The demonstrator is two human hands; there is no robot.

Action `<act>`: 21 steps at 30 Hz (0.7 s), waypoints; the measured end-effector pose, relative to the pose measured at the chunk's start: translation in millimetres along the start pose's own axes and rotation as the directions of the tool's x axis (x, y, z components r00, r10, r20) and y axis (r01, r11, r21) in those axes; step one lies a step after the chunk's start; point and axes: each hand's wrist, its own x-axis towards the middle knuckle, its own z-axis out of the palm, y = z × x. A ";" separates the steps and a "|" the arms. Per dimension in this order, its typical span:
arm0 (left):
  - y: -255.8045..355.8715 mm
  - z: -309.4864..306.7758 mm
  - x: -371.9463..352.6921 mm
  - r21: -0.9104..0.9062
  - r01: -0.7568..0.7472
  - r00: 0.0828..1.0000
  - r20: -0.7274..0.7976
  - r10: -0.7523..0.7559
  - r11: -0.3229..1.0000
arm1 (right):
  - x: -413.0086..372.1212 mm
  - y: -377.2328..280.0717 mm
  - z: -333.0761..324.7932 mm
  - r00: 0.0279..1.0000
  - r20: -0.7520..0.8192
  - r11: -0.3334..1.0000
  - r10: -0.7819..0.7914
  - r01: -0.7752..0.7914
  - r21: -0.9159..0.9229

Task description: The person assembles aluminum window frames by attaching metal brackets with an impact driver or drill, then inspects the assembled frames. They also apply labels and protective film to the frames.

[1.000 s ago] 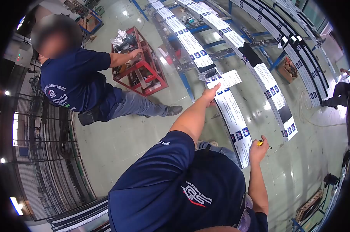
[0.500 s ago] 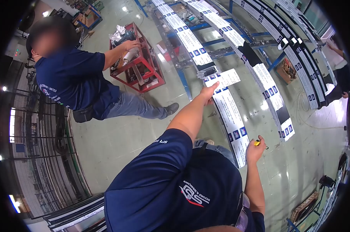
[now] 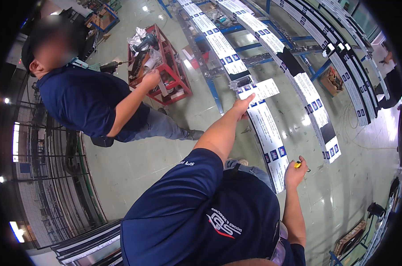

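Observation:
My left hand grips the end of a long metal profile covered in white printed protective film, thumb on top and fingers curled beneath. A short crosswise white strip lies just past my thumb. Right beyond it is the dark, open-looking end of another film-covered profile. My right hand is closed around a small yellow and black tool, perhaps a tape measure, beside the near end of the held profile. Most of the tool is hidden in my fingers.
A co-worker stands at left by a red cart with a power drill and other items. Another drill shows by the co-worker's shoulder. More curved profiles lie on blue racks. A cardboard box sits below.
The co-worker's hand has left the drill on the cart and come down and back. Another drill now shows by the co-worker's shoulder. My hands keep their holds.

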 end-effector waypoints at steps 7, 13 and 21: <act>2.6 -2.4 -6.2 0.035 -0.001 0.999 0.050 -0.001 0.999 | 0.5 4.8 0.8 0.998 -0.011 0.998 -0.070 0.070 -0.006; 2.3 -3.1 -3.0 0.000 0.010 0.999 0.048 -0.010 1.000 | 1.3 8.3 5.5 0.998 -0.034 0.999 -0.049 0.048 -0.011; -16.2 -4.7 27.0 -0.057 -0.021 0.997 0.077 0.025 0.998 | 8.8 37.2 21.4 0.983 -0.090 0.987 -0.160 0.160 -0.007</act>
